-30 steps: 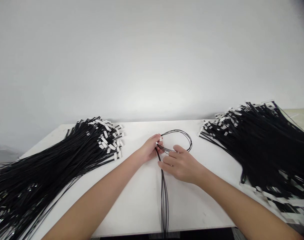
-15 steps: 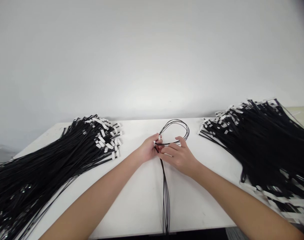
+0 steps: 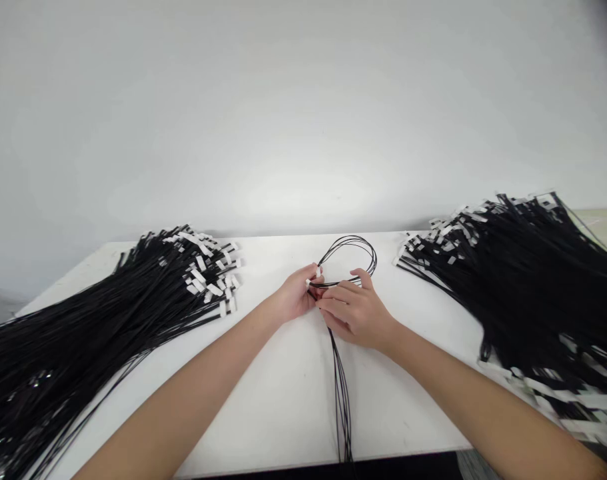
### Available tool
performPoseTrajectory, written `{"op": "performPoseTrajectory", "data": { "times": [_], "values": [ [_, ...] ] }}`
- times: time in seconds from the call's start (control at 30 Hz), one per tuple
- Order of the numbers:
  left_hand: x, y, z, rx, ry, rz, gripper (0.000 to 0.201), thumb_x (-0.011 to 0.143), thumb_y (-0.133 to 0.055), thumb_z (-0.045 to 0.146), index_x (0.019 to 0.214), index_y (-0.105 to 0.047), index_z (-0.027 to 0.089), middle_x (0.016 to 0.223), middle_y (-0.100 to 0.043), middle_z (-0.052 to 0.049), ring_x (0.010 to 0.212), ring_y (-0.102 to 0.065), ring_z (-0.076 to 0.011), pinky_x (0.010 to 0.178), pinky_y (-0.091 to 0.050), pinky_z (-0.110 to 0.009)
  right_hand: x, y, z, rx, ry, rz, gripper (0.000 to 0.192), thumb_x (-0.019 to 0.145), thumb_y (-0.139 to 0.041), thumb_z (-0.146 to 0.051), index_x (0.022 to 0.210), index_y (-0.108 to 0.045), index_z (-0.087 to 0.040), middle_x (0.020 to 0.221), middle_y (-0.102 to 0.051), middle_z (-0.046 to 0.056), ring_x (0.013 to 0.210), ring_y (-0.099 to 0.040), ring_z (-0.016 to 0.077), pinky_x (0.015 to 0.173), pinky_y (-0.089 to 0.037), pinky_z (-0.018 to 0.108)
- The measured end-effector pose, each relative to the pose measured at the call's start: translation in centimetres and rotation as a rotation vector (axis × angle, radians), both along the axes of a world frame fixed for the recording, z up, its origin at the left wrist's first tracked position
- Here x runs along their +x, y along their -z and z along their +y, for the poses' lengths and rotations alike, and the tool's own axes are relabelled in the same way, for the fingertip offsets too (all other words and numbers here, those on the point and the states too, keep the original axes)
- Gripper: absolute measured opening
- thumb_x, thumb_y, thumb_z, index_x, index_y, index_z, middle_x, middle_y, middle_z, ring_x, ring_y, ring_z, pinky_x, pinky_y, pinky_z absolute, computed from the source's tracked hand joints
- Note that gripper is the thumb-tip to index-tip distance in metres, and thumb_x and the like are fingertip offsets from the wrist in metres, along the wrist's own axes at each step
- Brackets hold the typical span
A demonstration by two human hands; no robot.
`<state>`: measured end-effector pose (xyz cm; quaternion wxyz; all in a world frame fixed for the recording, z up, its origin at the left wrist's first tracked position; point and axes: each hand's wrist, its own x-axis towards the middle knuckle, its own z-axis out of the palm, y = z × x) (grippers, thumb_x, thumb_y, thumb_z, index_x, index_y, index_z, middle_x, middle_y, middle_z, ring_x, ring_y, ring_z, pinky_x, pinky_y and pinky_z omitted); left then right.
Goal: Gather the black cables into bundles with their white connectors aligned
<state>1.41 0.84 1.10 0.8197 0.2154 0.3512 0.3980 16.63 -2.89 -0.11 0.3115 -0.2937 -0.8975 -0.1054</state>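
Cords (image 3: 340, 373) run lengthwise toward the body, looped just beyond both hands, pinched at the crossing by left fingers (image 3: 310, 283) and right fingers (image 3: 340, 297).

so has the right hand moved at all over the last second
Yes. The right hand has slid left toward the left hand, judged against the table's far edge; its fingers now meet the left fingers at the looped cables.
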Motion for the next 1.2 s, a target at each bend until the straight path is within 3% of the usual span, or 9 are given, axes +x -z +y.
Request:
{"op": "performPoseTrajectory", "data": {
  "times": [0.2, 0.33, 0.5, 0.63, 1.07, 1.2],
  "values": [
    [0.2, -0.1, -0.1, 0.03, -0.021, 0.013, 0.019, 0.076, -0.053, 0.024, 0.063, -0.041, 0.016, 0.053, -0.032, 0.004, 0.045, -0.036, -0.0063, 0.046, -0.035, -0.019, -0.7, 0.2, -0.6, -0.068, 0.145, 0.059, 0.018, 0.085, -0.045, -0.023, 0.075, -0.059, -0.018, 0.077, -0.063, 0.0, 0.075, -0.052, 0.0125, 0.09, -0.017, 0.041],
    [0.2, 0.2, -0.1, 0.075, -0.027, 0.029, 0.018, 0.076, -0.054, 0.027, 0.065, -0.044, 0.016, 0.053, -0.033, 0.004, 0.045, -0.035, -0.0065, 0.046, -0.034, -0.019, -0.8, -0.1, -1.0, -0.161, 0.232, 0.043, 0.022, 0.086, -0.043, -0.022, 0.071, -0.059, -0.017, 0.07, -0.061, 0.001, 0.068, -0.052, 0.0118, 0.07, -0.026, 0.03],
    [0.4, 0.2, -0.6, 0.162, -0.018, 0.02, 0.017, 0.076, -0.056, 0.03, 0.07, -0.047, 0.016, 0.054, -0.035, 0.004, 0.048, -0.039, -0.0079, 0.048, -0.036, -0.02, -0.9, -0.3, -1.7, -0.39, 0.331, 0.036, 0.021, 0.085, -0.043, -0.027, 0.079, -0.061, -0.02, 0.07, -0.062, -0.002, 0.056, -0.051, 0.0084, 0.049, -0.02, 0.024],
    [1.0, -0.3, -1.4, 0.16, -0.05, -0.005, 0.018, 0.074, -0.057, 0.029, 0.067, -0.046, 0.017, 0.054, -0.033, 0.004, 0.05, -0.039, -0.009, 0.049, -0.039, -0.023, -1.1, -0.4, -2.0, -0.472, 0.372, 0.089, 0.017, 0.083, -0.044, -0.025, 0.08, -0.061, -0.022, 0.075, -0.064, -0.003, 0.058, -0.054, 0.0083, 0.048, -0.022, 0.022],
    [1.3, 0.1, -1.2, 0.161, -0.14, -0.032, 0.021, 0.075, -0.056, 0.027, 0.063, -0.043, 0.016, 0.053, -0.032, 0.005, 0.049, -0.037, -0.0067, 0.049, -0.034, -0.018, -0.8, -0.5, -1.9, -0.4, 0.416, -0.003, 0.026, 0.09, -0.033, -0.029, 0.088, -0.058, -0.02, 0.075, -0.065, 0.001, 0.058, -0.055, 0.0107, 0.046, -0.017, 0.024],
    [1.4, 0.1, -1.2, 0.146, -0.148, -0.025, 0.019, 0.077, -0.053, 0.027, 0.065, -0.043, 0.017, 0.053, -0.032, 0.005, 0.047, -0.035, -0.0063, 0.048, -0.034, -0.018, -0.6, -1.3, -1.8, -0.532, 0.389, 0.09, 0.023, 0.088, -0.036, -0.03, 0.084, -0.055, -0.019, 0.075, -0.063, 0.002, 0.058, -0.052, 0.0107, 0.047, -0.02, 0.023]
  ]
}}
